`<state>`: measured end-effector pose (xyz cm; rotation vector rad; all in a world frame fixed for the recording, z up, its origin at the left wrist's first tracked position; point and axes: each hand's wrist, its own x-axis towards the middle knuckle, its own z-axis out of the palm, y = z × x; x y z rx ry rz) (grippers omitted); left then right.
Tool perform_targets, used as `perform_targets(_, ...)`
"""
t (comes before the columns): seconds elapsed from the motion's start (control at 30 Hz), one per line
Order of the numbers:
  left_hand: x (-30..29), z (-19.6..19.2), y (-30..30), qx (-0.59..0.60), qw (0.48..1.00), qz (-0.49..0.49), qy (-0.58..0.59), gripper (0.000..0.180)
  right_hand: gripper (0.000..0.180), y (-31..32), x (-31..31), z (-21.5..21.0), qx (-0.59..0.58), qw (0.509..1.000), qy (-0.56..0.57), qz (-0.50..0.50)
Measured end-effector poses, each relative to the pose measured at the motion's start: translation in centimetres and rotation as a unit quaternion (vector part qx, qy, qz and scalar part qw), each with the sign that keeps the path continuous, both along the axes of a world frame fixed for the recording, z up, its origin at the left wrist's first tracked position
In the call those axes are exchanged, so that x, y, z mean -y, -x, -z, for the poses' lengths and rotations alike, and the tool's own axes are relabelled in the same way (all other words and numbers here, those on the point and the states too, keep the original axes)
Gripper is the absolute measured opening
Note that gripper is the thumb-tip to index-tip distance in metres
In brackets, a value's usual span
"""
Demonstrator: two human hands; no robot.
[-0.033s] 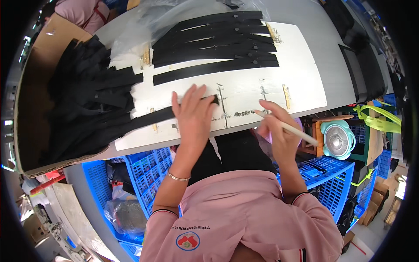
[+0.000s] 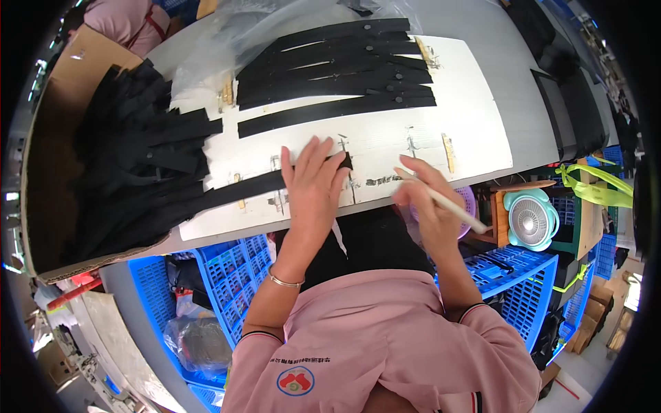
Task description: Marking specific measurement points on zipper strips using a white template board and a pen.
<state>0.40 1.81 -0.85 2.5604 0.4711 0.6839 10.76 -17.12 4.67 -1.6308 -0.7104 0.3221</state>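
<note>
Two hands at a white board on a grey desk, black straps laid out.

A heap of black straps (image 2: 131, 172) lies left of the fingers on the desk (image 2: 509, 76). The left hand (image 2: 313, 182) presses flat, fingers spread, on a black strap (image 2: 255, 186) lying across the white board (image 2: 475, 124). Beyond the fingertips, finished straps (image 2: 337, 69) sit in rows. The right hand (image 2: 427, 199) pinches a pale stick (image 2: 447, 203); its tip is hard to make out. Blue crates (image 2: 227, 268) and a small fan (image 2: 530, 219) stand below the desk edge.
</note>
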Motion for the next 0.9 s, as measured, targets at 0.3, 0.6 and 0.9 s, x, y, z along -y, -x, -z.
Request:
perform_targets(0.3, 1.0, -1.0, 2.7, 0.007, 0.997, -0.069, 0.014, 0.052, 0.058, 0.2, -2.5, 5.3, 0.394, 0.906, 0.152, -0.034)
perform_targets(0.6, 0.3, -0.3, 6.1, -0.065, 0.995, -0.079, -0.021, 0.050, 0.055, -5.2, 4.3, 6.0, 0.494, 0.818, 0.267, 0.120)
perform_targets(0.9, -0.9, -0.4, 8.3, -0.056, 0.984, -0.168, -0.010, 0.067, 0.045, -5.9, 5.1, 6.0, 0.499, 0.809, 0.279, 0.136)
